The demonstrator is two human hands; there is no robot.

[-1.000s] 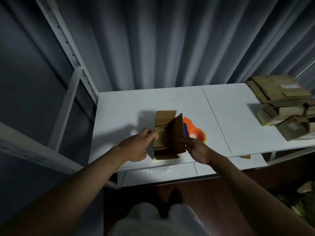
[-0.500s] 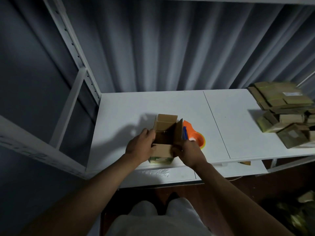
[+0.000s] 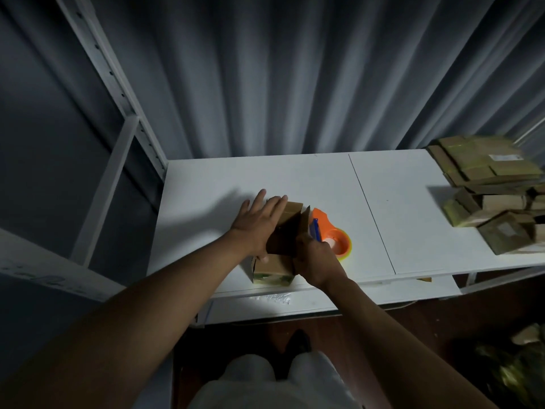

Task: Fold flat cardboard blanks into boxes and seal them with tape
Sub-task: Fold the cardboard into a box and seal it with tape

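Note:
A small brown cardboard box point(image 3: 275, 265) stands near the front edge of the white table point(image 3: 398, 208), its top flaps partly folded. My left hand point(image 3: 259, 219) lies flat with straight fingers on the left top flap and presses it over the opening. My right hand point(image 3: 314, 255) holds the box's right side and right flap, fingers curled round the cardboard. An orange tape dispenser point(image 3: 333, 236) with a yellowish tape roll sits on the table just right of the box, touching my right hand's far side.
A heap of flat cardboard blanks and folded boxes point(image 3: 495, 190) fills the table's right end. A white metal shelf post point(image 3: 118, 93) rises at the left. Grey curtain hangs behind the table. More cardboard lies on the floor at lower right point(image 3: 519, 367).
The box has been stood up and its near flap folded in. My left hand opened and moved onto the left flap, pushing it down. My right hand moved in against the right side.

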